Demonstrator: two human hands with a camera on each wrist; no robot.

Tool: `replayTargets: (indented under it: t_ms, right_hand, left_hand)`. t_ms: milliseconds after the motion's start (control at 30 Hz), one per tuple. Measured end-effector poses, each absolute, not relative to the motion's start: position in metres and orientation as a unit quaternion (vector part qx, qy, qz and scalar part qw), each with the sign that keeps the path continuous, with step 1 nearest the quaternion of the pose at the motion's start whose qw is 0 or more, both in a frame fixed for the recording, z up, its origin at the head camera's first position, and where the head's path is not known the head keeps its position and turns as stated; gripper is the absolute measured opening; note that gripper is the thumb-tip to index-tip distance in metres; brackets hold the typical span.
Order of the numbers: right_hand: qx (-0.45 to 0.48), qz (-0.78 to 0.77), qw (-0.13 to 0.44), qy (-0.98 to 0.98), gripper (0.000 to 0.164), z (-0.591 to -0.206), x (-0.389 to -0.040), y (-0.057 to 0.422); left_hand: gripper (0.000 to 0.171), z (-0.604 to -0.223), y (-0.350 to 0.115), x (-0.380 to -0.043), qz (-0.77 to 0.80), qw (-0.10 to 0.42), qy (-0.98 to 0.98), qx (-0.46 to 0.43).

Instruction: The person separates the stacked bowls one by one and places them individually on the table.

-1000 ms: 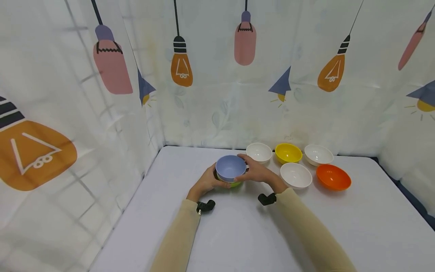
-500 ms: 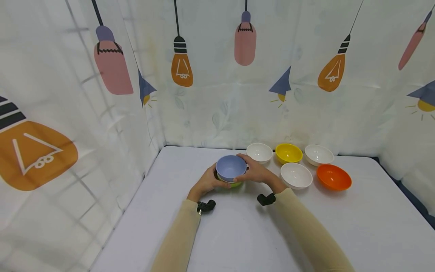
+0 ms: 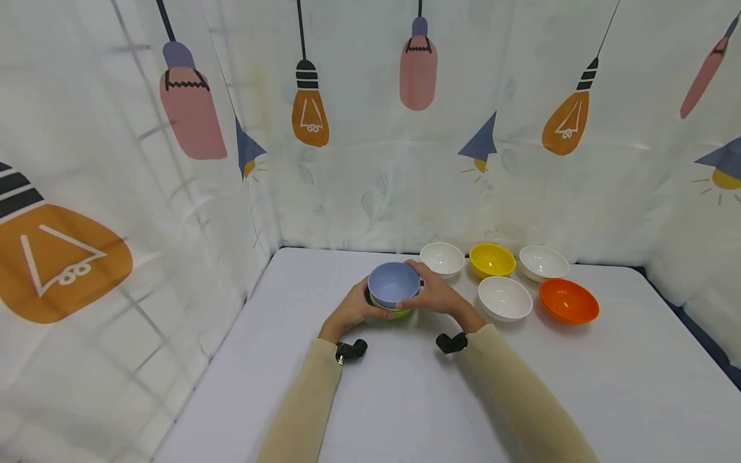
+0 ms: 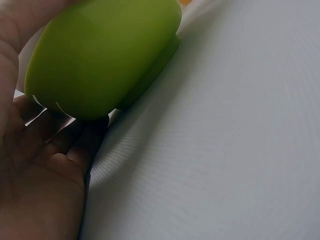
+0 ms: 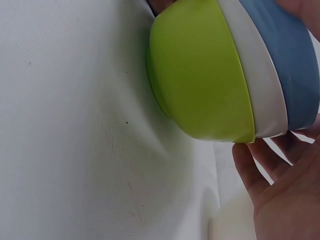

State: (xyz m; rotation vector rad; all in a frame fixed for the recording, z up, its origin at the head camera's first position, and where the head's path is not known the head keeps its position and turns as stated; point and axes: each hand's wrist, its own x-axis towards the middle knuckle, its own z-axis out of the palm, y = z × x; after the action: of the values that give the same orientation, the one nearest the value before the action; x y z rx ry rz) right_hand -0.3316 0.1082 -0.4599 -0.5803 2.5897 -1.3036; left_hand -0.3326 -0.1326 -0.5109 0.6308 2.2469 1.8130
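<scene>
Three nested bowls form a stack towards the back of the table, left of the other bowls. A blue bowl (image 3: 393,285) is on top, a white bowl (image 5: 257,75) sits in the middle, and a green bowl (image 5: 200,72) is lowest, its foot at the tabletop. My left hand (image 3: 353,308) grips the stack's left side, thumb towards me and fingers round the far side. From the right, my right hand (image 3: 440,294) holds it too, with fingertips along the rims in the right wrist view. The white bowl is mostly hidden in the head view.
Right of the stack, on the white table (image 3: 393,399), stand a white bowl (image 3: 442,259), a yellow bowl (image 3: 492,260), another white bowl (image 3: 543,263), a nearer white bowl (image 3: 505,299) and an orange bowl (image 3: 568,301). A patterned curtain (image 3: 359,186) hangs behind.
The stack and both hands stay in nearly the same place. My right wrist and forearm have shifted slightly to the left.
</scene>
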Motion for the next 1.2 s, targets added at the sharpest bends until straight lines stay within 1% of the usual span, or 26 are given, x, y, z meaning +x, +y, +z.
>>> replayTargets:
  t_ms: [367,700,867,1200]
  right_hand:
    - [-0.194,-0.462,0.064,0.863,0.108,-0.462,-0.329,0.108]
    - [-0.189,-0.479,0.045,0.856,0.112,-0.458,-0.323,0.111]
    - [-0.2,-0.492,0.026,0.847,0.109,-0.456,-0.321,0.115]
    - [-0.187,-0.506,0.021,0.841,0.111,-0.45,-0.313,0.122]
  left_hand:
    - [0.104,-0.511,-0.133,-0.334,0.625,0.105,0.746,0.204]
    - [0.103,-0.51,-0.133,-0.332,0.622,0.103,0.749,0.202]
    - [0.1,-0.508,-0.133,-0.331,0.62,0.102,0.751,0.201]
    - [0.101,-0.508,-0.133,-0.331,0.617,0.108,0.754,0.199]
